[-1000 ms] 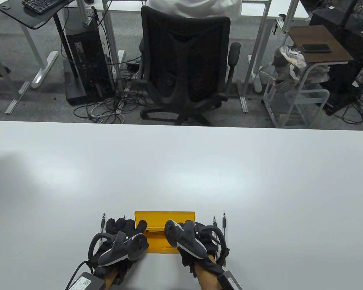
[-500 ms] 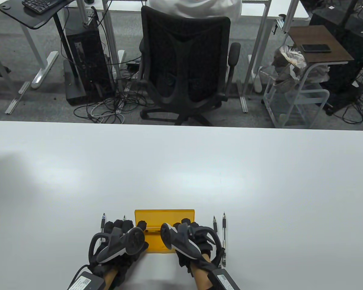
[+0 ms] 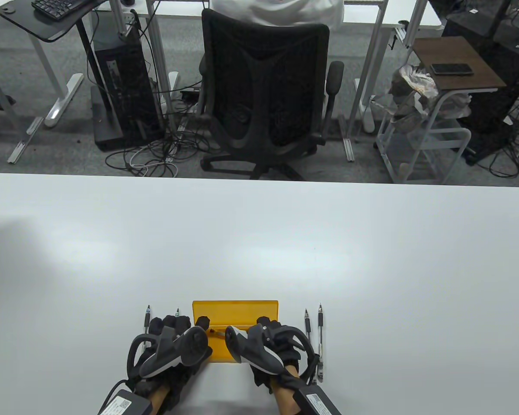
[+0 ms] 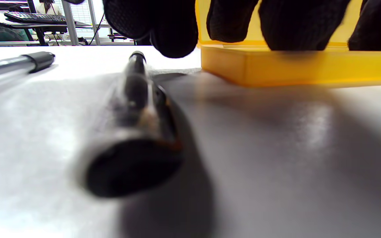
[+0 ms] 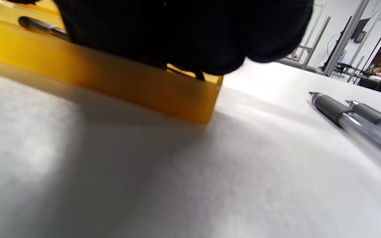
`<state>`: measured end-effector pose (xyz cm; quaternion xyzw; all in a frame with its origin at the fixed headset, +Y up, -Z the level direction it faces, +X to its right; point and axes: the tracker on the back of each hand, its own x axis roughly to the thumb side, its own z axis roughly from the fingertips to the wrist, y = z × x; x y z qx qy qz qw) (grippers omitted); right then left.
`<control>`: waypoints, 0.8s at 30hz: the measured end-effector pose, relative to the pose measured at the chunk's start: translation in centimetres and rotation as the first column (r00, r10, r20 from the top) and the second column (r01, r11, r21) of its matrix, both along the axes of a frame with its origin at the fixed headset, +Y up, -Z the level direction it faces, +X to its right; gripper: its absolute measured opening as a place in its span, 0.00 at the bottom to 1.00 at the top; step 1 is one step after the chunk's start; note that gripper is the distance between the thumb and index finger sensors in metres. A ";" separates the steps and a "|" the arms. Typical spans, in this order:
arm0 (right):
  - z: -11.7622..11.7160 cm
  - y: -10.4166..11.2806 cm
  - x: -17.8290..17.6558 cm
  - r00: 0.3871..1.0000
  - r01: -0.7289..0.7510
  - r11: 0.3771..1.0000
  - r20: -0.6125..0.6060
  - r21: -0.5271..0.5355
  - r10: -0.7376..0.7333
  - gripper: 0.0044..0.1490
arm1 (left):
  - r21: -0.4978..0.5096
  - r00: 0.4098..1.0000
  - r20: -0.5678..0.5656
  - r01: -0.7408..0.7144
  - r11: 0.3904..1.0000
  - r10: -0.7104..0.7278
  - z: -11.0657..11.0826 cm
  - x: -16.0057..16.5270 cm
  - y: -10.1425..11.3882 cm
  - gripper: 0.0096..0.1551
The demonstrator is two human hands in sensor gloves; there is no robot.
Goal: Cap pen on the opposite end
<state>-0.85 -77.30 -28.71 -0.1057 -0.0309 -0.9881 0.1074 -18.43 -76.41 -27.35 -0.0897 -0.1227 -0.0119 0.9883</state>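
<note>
A yellow tray (image 3: 235, 312) sits at the near edge of the white table, and both gloved hands rest at it. A dark pen (image 3: 215, 332) lies across the inside of the tray; it also shows in the right wrist view (image 5: 40, 25). My right hand (image 3: 266, 325) covers the tray's right part, fingers curled down over the pen (image 5: 184, 49); the grip itself is hidden. My left hand (image 3: 185, 324) sits at the tray's left edge, its fingertips (image 4: 177, 43) hanging loose and holding nothing. A capped pen (image 4: 134, 96) lies on the table under my left hand.
Two pens (image 3: 147, 320) (image 3: 177, 312) lie left of the tray, one under my left hand. Two more pens (image 3: 307, 323) (image 3: 320, 328) lie right of it, seen close in the right wrist view (image 5: 342, 114). An office chair (image 3: 264, 95) stands beyond the table's far edge.
Both hands have drawn slightly back toward me. My right hand has shifted left over the tray. The pen's end now shows between the hands.
</note>
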 end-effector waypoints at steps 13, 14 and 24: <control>0.8 5.1 4.1 0.877 0.477 0.878 0.039 0.032 -0.478 0.27 | 0.029 1.000 0.005 -0.001 1.000 0.000 0.1 -0.1 -0.2 0.40; 0.9 5.3 4.3 0.854 0.518 0.854 0.034 0.038 -0.519 0.27 | 0.039 1.000 0.013 -0.002 0.999 0.001 0.1 -0.3 0.0 0.40; 2.2 6.1 3.3 0.730 0.676 0.730 -0.044 -0.097 -0.682 0.27 | 0.049 0.498 -0.120 -0.861 0.506 0.859 2.7 -2.7 4.2 0.37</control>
